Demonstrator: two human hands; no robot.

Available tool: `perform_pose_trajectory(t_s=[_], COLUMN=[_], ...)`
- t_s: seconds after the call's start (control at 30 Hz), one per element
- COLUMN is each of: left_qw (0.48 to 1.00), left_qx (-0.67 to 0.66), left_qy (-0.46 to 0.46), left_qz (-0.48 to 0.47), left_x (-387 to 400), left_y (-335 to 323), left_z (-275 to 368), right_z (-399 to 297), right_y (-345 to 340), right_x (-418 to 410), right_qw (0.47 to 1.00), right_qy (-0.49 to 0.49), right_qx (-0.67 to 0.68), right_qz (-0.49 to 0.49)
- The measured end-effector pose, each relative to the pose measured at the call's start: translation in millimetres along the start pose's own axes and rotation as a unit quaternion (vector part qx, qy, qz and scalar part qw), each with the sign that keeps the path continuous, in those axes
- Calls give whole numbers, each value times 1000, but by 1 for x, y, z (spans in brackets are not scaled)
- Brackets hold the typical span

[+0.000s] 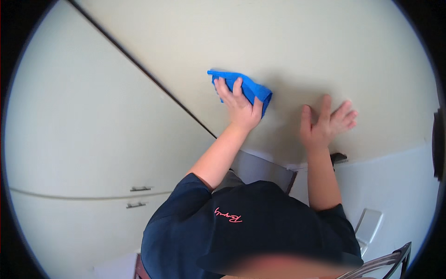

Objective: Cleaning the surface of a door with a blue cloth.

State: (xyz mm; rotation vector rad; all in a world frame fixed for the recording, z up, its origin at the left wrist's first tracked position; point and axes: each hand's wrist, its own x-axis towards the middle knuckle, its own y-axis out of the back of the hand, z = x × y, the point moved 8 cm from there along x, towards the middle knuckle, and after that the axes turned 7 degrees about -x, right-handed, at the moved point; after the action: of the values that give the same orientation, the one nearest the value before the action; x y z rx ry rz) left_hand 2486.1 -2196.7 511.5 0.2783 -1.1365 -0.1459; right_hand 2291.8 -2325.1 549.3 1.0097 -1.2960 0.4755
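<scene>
My left hand (244,111) presses a folded blue cloth (252,89) against a broad, smooth cream surface (313,42). Its fingers spread over the cloth, and the thumb lies near the cloth's right end. To the right, my right hand (327,122) is raised close to the same surface, slightly blurred, with fingers apart and nothing in it. Whether its fingertips touch the surface, I cannot tell. A soft shadow falls between the two hands.
A dark gap (150,76) runs diagonally between the cream surface and pale cabinet doors (80,122), which carry metal handles (140,189). Near my right forearm is a black fitting (338,158). Lower right are a white fixture (368,225) and a dark-framed rack-like object (400,254).
</scene>
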Motion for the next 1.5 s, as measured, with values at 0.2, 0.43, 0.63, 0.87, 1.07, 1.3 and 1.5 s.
perform_pose_trajectory(t_s=[0.2, 0.43, 0.63, 0.87, 1.07, 1.3, 1.5], left_qw=[1000, 998, 986, 955, 996, 972, 998], left_qx=[-12, 39, -5, -112, 48, -95, 21], left_qy=[-15, -34, 55, 175, -48, 118, 7], left_qz=[-19, 45, 155, 210, 62, 182, 53], left_x=[7, 17, 43, 61, 21, 35, 26], left_y=[-4, 0, 70, 75, 36, 66, 33], left_z=[10, -5, -135, -164, -121, -200, -112], right_z=[-36, -75, -76, -83, -85, -73, -112], right_y=[3, -25, -31, -38, -44, -37, -62], right_x=[9, 13, 5, 6, 5, 1, 4], right_qw=[998, 995, 991, 993, 992, 992, 998], right_qy=[8, 78, 128, 97, 102, 88, 41], right_qx=[67, 57, -16, -46, -58, -69, -37], right_qz=[1, 9, 39, 50, 47, 56, 36])
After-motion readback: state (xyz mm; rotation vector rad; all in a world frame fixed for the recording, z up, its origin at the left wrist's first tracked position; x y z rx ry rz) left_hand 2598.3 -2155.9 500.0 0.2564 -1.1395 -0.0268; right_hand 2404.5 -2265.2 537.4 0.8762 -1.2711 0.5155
